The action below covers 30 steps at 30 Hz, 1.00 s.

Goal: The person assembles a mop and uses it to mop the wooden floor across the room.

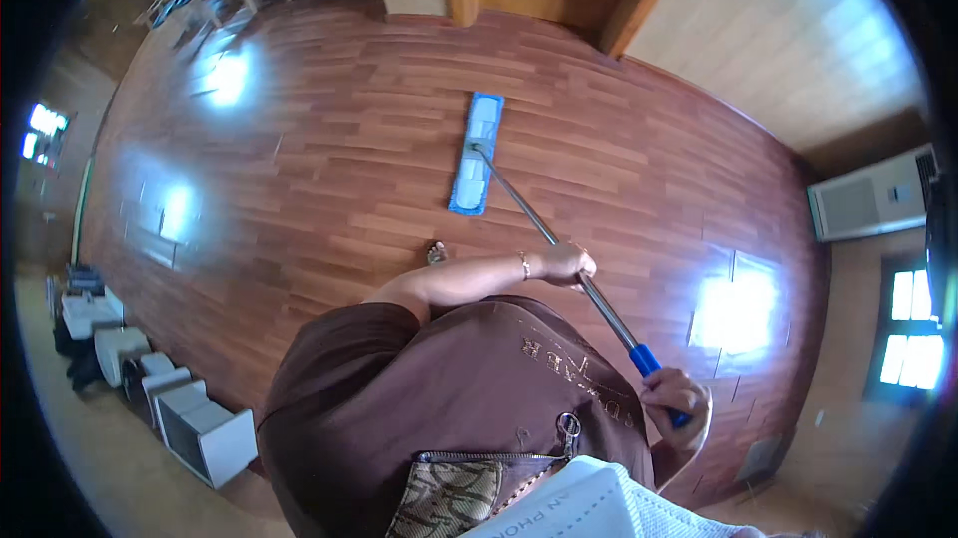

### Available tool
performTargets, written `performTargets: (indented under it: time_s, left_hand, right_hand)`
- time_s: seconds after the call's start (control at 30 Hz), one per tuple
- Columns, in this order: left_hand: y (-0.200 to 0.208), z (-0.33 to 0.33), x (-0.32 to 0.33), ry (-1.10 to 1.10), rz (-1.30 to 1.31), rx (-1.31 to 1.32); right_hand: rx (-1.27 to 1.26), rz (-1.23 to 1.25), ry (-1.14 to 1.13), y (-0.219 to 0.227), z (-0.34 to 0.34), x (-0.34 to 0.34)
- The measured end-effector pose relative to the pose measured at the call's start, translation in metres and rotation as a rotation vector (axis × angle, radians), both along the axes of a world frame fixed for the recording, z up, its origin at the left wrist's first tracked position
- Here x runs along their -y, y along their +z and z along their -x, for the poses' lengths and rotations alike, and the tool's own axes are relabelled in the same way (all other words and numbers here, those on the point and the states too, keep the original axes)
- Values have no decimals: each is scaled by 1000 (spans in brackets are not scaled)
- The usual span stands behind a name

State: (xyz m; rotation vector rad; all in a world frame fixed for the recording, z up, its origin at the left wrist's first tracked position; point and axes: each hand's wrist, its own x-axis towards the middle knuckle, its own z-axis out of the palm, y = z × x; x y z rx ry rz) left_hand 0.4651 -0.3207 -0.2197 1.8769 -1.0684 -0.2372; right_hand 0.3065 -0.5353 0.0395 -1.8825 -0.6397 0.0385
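Mop lies flat out on the wooden floor, toward the far door edge; left hand clamps mid-pole, right hand wraps the blue handle end, both grips closed tight.

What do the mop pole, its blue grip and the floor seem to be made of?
The mop pole looks like bare metal: thin, grey, with a dull shine. The blue grip, held by the right hand, seems plastic or rubber; its colour is even and matt. The floor looks like glossy wood or laminate planks: red-brown strips with seams, mirroring window light. The left hand holds the pole midway.
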Motion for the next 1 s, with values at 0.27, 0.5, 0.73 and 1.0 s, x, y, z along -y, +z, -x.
performTargets:
  time_s: [0.27,0.5,0.73,1.0]
  left_hand:
    - [2,45,146,-365,15,57]
    - [44,74,188,-479,-141,58]
    - [85,98,147,-336,-299,110]
    - [96,106,12,36,-165,15]
  right_hand:
    - [137,77,-51,27,94,71]
    - [256,287,-20,67,118,78]
    - [744,197,-109,79,98,47]
    - [556,-1,644,84,14,29]
